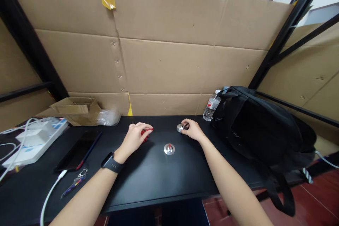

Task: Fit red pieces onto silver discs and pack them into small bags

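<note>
My left hand (135, 136), with a dark watch on its wrist, is closed in a pinch over the left part of the black table. Between and under its fingers shows a small red piece (145, 135), partly hidden, its kind unclear. My right hand (192, 130) is closed on the edge of a round silver metal piece (181, 127), held at the far side of the table. Between the hands and nearer to me, a second silver metal disc (169, 149) lies on the tabletop with a thin red bit at its raised centre.
A black backpack (259, 123) and a water bottle (212, 106) stand at right. At left are a phone (79, 152), a keychain (74, 183), a white power strip (37, 144), a cardboard box (76, 111) and a clear plastic bag (108, 117). Cardboard walls (172, 67) enclose the table (159, 187).
</note>
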`<state>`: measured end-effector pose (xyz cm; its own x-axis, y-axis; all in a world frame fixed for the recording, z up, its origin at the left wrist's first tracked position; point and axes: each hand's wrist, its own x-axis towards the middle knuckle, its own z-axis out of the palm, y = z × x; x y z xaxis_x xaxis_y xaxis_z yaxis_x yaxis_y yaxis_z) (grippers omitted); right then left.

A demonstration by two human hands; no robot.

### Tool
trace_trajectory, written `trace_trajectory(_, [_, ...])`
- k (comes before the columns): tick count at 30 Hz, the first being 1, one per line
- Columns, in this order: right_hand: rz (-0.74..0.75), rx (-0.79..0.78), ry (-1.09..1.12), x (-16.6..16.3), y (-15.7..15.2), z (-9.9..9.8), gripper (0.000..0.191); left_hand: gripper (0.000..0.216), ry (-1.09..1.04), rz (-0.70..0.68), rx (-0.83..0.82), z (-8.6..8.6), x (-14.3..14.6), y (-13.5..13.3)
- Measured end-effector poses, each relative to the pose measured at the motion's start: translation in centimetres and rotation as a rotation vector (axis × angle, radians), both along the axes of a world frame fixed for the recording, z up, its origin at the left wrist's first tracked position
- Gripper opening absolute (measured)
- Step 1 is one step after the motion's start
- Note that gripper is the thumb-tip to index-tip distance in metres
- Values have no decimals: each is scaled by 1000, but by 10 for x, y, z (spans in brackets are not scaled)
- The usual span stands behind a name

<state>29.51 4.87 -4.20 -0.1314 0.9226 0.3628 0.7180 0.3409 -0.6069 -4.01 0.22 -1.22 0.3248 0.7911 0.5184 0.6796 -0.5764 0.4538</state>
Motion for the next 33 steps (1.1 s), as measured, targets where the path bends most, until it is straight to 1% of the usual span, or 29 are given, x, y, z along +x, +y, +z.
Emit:
trace_trajectory(3, [32,29,80,-7,-5,5,36,12,-32,57,16,3,-1,-2])
trace_trajectory(5, [74,39,183,-18,-12,10,34,12,-64,62,29,3,0,-2])
trace_trajectory(8, [161,33,381,-43,-29,21,34,12,-141,25,44,-1,4,-1])
trace_trajectory(11, [299,8,567,-73,-49,30,37,12,-248,-1,40,-6,15,-2])
trace_trajectory(13, [370,1,632,-89,-61,32,36,13,-312,-15,23,-7,23,-5])
trace_trajectory(16, [426,5,658,-104,-72,30,32,15,-367,-78,-14,-5,32,-12])
trace_trajectory(20, [423,6,659,-108,-76,26,30,15,-400,-139,-49,-3,35,-19])
trace_trajectory(24, [420,-23,649,-105,-75,26,30,16,-419,-139,-59,-2,35,-21])
trace_trajectory(28, [431,-27,650,-104,-76,28,29,12,-437,-118,-55,-1,36,-24])
trace_trajectory(33, [434,-34,682,-105,-77,27,31,10,-442,-99,-25,0,40,-27])
